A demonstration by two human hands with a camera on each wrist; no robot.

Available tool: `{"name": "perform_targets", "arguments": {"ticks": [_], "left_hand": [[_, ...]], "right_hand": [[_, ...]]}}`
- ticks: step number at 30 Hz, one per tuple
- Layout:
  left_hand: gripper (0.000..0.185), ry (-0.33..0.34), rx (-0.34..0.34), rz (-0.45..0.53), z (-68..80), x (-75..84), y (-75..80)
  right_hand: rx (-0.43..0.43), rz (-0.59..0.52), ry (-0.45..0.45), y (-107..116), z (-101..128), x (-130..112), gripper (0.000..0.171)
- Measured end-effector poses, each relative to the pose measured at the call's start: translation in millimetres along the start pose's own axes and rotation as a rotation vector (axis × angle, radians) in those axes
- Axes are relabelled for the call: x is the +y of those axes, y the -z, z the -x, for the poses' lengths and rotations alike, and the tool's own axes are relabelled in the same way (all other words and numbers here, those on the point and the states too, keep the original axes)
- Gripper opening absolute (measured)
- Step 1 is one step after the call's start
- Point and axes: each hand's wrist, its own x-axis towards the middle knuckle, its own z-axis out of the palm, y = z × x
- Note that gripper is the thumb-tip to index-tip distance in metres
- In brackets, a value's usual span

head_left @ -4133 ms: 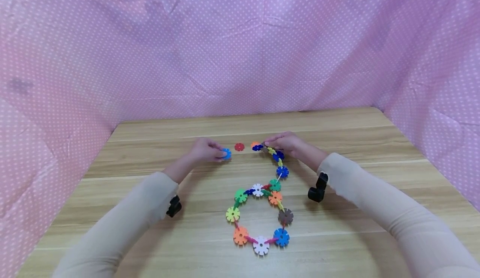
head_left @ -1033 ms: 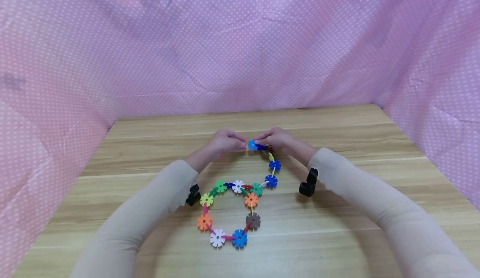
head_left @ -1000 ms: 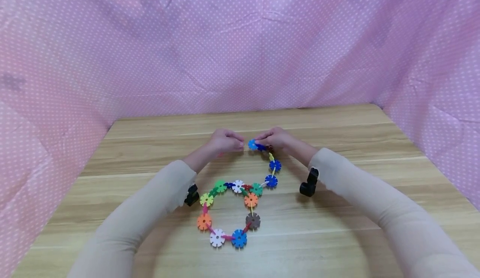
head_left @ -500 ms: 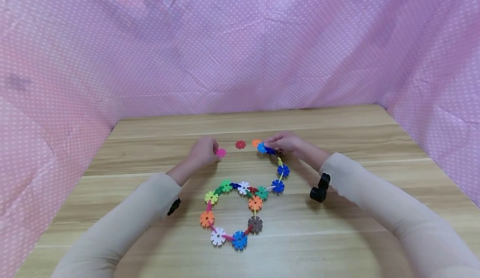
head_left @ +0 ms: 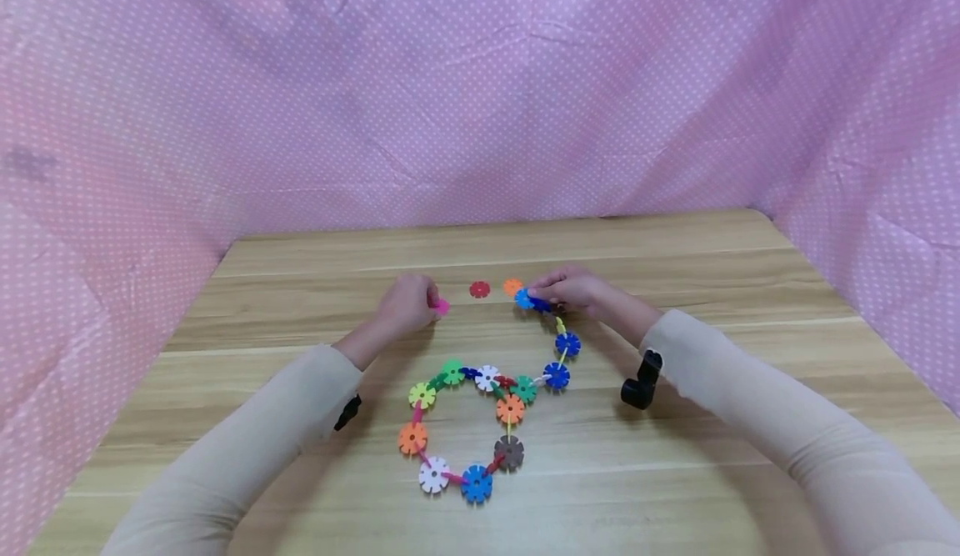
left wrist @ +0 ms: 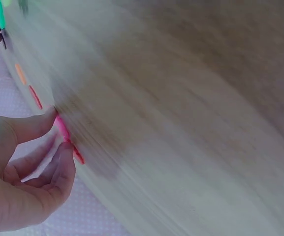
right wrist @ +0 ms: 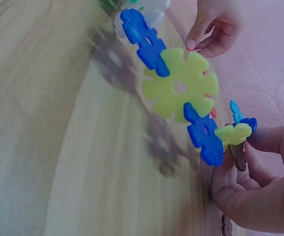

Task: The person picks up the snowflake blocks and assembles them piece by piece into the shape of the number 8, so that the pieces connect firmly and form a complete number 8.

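Head view: left hand [head_left: 405, 306] pinching a pink disc [head_left: 441, 307] by its rim; right hand [head_left: 573, 291] clamped on the chain [head_left: 558, 348], far end. Probably light, stiff, slippery plastic, the chain floppy at joints on the counter [head_left: 675, 473]; best gripped edgewise.

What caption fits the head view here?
Left hand pinches a pink disc; right hand holds the end of a colourful disc chain on a wooden table.
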Motion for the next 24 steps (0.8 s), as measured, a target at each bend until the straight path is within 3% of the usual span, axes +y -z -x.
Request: {"name": "perform_targets", "arguments": {"ticks": [13,15,20,24], "left_hand": [[0.022,-0.01,-0.078,0.066,-6.5,0.6,10.3],[0.025,-0.04,-0.084,0.077,-7.6,2.0,10.8],[0.019,-0.225,-0.114,0.126,-5.4,16.0,6.3],[0.01,-0.334,-0.075,0.159,-2.1,35.2,1.8]], "right_hand": [[0.03,0.06,-0.007,-0.3,-2.1,0.1,0.034],[0.032,0.053,-0.005,-0.4,-2.1,-0.3,0.033],[0.017,0.037,0.002,-2.3,0.0,-0.4,0.032],[0.018,0.032,0.005,-3.6,0.8,-1.5,0.032]]}}
